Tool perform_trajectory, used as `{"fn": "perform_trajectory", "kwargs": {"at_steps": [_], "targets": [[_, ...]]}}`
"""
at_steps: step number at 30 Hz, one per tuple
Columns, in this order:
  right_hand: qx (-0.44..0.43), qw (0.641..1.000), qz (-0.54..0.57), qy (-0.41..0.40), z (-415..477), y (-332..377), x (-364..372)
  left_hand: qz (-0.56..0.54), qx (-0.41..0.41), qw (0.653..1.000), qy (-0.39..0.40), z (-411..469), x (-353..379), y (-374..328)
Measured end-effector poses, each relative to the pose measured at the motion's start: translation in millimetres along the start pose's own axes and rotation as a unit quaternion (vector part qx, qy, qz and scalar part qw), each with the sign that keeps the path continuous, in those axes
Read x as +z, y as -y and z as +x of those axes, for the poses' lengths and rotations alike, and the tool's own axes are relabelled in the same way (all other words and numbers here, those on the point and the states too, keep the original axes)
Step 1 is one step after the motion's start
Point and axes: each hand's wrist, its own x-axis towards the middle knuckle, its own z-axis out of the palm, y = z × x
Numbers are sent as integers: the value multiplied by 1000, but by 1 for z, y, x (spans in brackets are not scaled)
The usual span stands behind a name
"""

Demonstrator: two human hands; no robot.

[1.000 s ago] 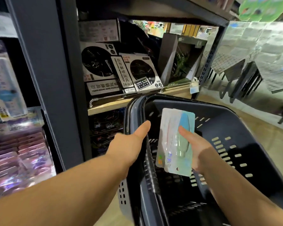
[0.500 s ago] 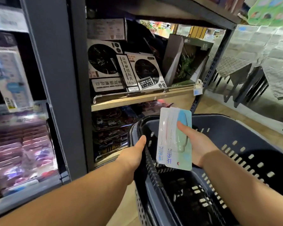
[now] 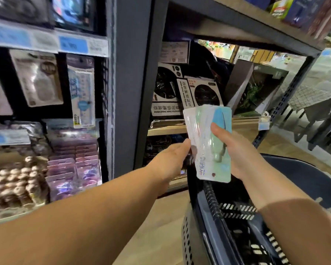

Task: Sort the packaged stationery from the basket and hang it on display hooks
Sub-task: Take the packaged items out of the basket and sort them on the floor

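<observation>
While the right hand (image 3: 243, 155) grips the fanned stationery packs (image 3: 208, 142) above the basket (image 3: 302, 169), a loose pinch could spill them. The left hand (image 3: 170, 161) hides its fingers; its state cannot be told.

Puzzle box (image 3: 165, 111): "PERPLEXING MIND PUZZLE". Upright box (image 3: 185, 94) beside it: "益智解锁玩具". Hanging pack (image 3: 82, 88): "15". Packet (image 3: 204, 142): blue print blurred, unreadable.

Shelf: black-and-white puzzle boxes (image 3: 168, 88), upright | shelf edge: clipped price tag (image 3: 264, 121) | left: grey post (image 3: 130, 83) | far right: dark tables (image 3: 311, 100)
</observation>
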Motion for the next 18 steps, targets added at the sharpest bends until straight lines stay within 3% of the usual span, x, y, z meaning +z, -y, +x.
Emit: {"fn": "perform_trajectory", "kwargs": {"at_steps": [3,7,13,18], "targets": [[-8,999,2,51,-1,13,49,-71,37,997,0,-16,-24,-16],[-26,995,2,99,-5,21,124,-93,75,991,-63,-47,-76,-21],[-3,981,-52,187,-26,-16,238,-120,72,976,-166,-111,-176,17],[-5,941,-142,306,-63,-53,340,-105,46,957,-265,-189,-265,61]]}}
